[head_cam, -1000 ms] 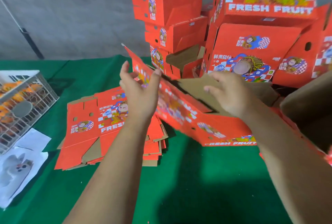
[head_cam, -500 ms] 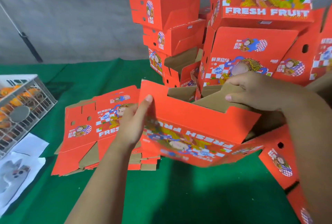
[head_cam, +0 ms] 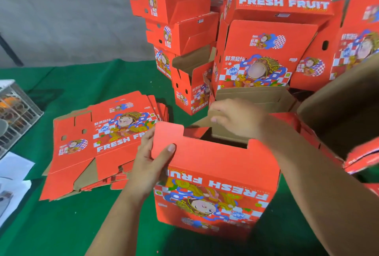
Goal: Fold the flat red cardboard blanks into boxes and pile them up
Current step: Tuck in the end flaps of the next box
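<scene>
Head view, only one I have. Box (head_cam: 215,184) in front of me is opened up into a tube, standing on the green table (head_cam: 92,225), print upside down toward me, top flaps not closed. My left hand (head_cam: 149,163) pinches the near-left flap, thumb on the red face, fingers behind it. My right hand (head_cam: 238,118) reaches over the open top, fingers curled on a brown inner flap at the far side; looks like a grip, though blur hides the fingertips.

Flat blanks (head_cam: 102,138) sit in a stack just left of the box, touching the left hand's side, well stocked, several layers visible at the edges. Finished boxes (head_cam: 256,54) are piled behind, at least two columns, one with three stacked, a few leaning at far right. One open box (head_cam: 190,91) stands at the pile's foot with flaps up.

Progress, my read: roughly midway, many boxes done, a thick stack left. Current box needs flaps tucked and locked, then goes on the pile. Wire crate (head_cam: 16,112) and papers (head_cam: 14,184) at far left, not involved.
</scene>
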Tool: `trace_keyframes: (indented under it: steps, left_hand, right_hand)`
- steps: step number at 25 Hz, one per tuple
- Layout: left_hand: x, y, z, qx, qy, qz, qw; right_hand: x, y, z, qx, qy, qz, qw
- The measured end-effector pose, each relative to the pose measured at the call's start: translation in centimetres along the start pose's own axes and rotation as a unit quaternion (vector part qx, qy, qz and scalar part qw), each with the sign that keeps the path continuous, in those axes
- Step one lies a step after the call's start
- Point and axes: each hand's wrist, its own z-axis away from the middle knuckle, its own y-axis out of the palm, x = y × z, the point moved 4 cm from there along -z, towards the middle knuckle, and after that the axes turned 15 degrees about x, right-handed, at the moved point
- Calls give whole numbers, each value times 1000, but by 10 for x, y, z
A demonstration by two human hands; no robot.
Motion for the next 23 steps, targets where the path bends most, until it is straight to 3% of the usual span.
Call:
trace_keyframes:
  steps: [3,6,9,13,17,19,21,22,23]
  left_hand:
    - [2,-21,4,73,-17,-70,995]
    - [3,-28,13,156,-66,-183,968]
    - [-5,-30,21,150,-69,-227,960]
    - [-8,-39,24,159,-109,-267,944]
    - [-7,-46,22,145,-129,-283,939]
    - [-9,-47,21,120,-121,-262,950]
    - [-12,-48,19,124,-118,-276,946]
    - [-16,-48,18,136,-120,-294,938]
    - [-22,-47,18,152,-121,-319,928]
  right_hand:
    - [17,2,-1,-9,-22,19,1000]
    - [35,3,-2,-35,-31,54,997]
    - [47,5,0,-85,-21,82,993]
    - [48,-2,2,-92,0,43,995]
    - [36,-8,26,-219,-28,-26,975]
    - [22,0,35,-160,19,-82,984]
    - [14,17,37,-47,81,-50,994]
    - [14,22,38,-46,87,-16,995]
    - [17,21,42,-105,71,6,992]
